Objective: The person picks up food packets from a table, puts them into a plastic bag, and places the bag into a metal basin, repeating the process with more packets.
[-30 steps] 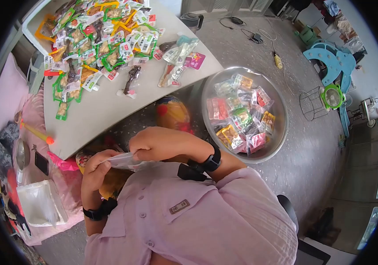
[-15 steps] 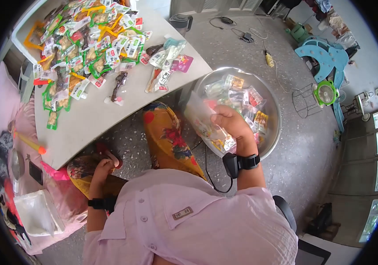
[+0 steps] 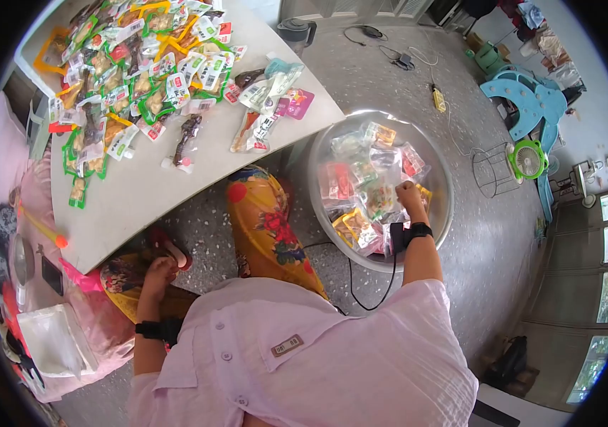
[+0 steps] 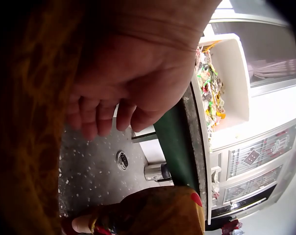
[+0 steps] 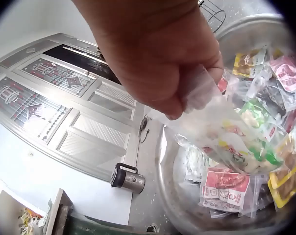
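In the right wrist view my right hand (image 5: 162, 58) pinches the top of a clear plastic bag (image 5: 231, 134) between thumb and fingers. Small green and pinkish packets show through the film. The bag hangs low over a round metal basin (image 3: 448, 196), overlapping other bagged packets inside it. Among those are a red-labelled bag (image 5: 226, 188) and a yellow-edged one (image 3: 350, 226). My left hand (image 3: 158, 276) is at the thigh in patterned yellow trousers, fingers loosely curled. Seen from the left wrist, its palm (image 4: 138, 73) holds nothing.
A pale table (image 3: 133, 206) at left bears a heap of snack packets (image 3: 147, 82) and a few separate ones (image 3: 268, 107) near its right edge. A white foam box (image 3: 55, 341) rests on pink cloth. Cables (image 3: 403, 60), a wire frame (image 3: 492, 174) and a green fan (image 3: 529, 158) are farther right.
My right hand has left my left hand at the lap and carried the plastic bag right, then lower into the basin. My left hand let go of the bag and dropped to the thigh.
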Tool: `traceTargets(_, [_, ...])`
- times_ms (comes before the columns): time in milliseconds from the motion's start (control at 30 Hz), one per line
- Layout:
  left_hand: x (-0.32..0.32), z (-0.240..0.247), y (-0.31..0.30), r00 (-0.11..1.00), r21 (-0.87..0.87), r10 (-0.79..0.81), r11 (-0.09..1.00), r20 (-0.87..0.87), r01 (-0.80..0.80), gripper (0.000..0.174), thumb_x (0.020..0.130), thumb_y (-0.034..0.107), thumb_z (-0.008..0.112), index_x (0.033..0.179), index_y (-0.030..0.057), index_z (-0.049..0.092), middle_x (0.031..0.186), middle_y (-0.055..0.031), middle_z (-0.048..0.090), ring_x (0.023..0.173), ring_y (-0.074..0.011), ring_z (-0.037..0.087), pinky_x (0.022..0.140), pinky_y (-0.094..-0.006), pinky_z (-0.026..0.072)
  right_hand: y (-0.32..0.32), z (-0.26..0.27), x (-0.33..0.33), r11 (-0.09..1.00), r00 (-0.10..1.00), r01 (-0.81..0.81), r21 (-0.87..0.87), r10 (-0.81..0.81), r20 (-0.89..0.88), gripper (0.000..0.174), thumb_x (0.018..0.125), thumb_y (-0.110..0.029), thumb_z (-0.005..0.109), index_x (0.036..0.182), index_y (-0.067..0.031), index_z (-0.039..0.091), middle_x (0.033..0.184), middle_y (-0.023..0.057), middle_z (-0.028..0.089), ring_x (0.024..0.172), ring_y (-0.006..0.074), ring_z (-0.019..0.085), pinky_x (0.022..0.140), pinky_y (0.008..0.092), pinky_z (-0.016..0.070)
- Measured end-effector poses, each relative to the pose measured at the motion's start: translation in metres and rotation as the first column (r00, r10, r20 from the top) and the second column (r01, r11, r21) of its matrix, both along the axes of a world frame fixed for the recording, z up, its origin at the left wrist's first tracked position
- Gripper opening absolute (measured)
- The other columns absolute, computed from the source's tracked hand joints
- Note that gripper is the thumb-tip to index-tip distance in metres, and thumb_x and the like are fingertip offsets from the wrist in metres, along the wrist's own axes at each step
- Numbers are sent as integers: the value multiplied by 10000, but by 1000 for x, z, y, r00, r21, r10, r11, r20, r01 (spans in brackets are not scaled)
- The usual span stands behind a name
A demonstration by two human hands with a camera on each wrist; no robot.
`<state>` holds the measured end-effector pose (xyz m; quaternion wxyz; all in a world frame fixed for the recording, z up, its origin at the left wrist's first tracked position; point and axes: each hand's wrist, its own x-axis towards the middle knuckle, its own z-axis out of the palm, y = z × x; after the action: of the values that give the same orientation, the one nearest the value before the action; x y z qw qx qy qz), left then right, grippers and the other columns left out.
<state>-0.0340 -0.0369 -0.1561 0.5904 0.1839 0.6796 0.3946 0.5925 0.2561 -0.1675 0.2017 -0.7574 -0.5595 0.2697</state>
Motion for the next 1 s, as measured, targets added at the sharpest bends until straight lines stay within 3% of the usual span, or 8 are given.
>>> traceTargets(133, [2,4,2,1000,0,-3,1000,2,3,195,792,260,497,902,99,513,840,-18,535,774,-116,506,667,-250,401,30,14,12,964,925,-76,255,-27,379,178,704,-183,500,718,-9,537,687,172,572,661,311,563,600,373,440])
traceTargets(300, [12,25,6,997,-39,33,999,-71,-36,211,784,262,505,903,88,517,842,-11,533,767,-112,496,675,-254,397,47,-13,-26,940,941,-185,288,84,329,178,703,-162,473,743,-6,550,749,196,569,740,362,542,664,408,425])
traceTargets(567, [11,24,2,994,64,105,993,-24,-103,165,783,208,503,844,56,524,791,-22,535,706,-106,492,629,-231,393,-14,-1,-201,946,845,-260,196,321,-427,103,724,-88,500,759,-2,544,661,82,550,603,146,533,589,261,421])
traceTargets(700, [9,48,-1,994,206,104,974,-30,-96,115,788,141,492,819,34,518,703,-28,521,626,-103,488,582,-203,387,-67,63,-288,818,767,-430,382,554,-324,132,702,-72,559,811,-8,524,813,127,565,788,211,552,655,283,422])
traceTargets(867, [-16,85,-26,922,452,331,867,-200,-212,103,787,110,504,832,19,519,673,-25,517,603,-99,491,571,-218,401,-104,72,-341,415,592,-686,598,796,126,179,684,-53,557,854,-24,510,919,150,541,930,314,501,789,374,381])
traceTargets(933, [-45,91,-49,708,512,411,855,-575,-80,117,799,108,491,857,12,522,703,-25,530,655,-105,518,597,-254,424,-109,70,-348,310,540,-746,589,800,262,176,676,-45,545,846,-26,509,932,147,537,952,334,487,830,424,352])
traceTargets(967, [-53,113,-60,751,468,488,841,-444,-270,136,784,125,508,854,10,528,732,-49,542,720,-127,532,638,-268,428,-110,69,-350,295,532,-761,578,794,295,171,670,-41,539,838,-26,509,929,145,539,950,340,486,845,451,337])
traceTargets(1000, [-65,120,-75,562,478,531,841,-634,-255,130,770,113,522,850,11,528,760,-63,545,731,-159,533,650,-276,426,-108,67,-350,276,515,-770,575,800,307,163,671,-41,535,830,-23,509,925,147,539,948,344,486,848,453,337])
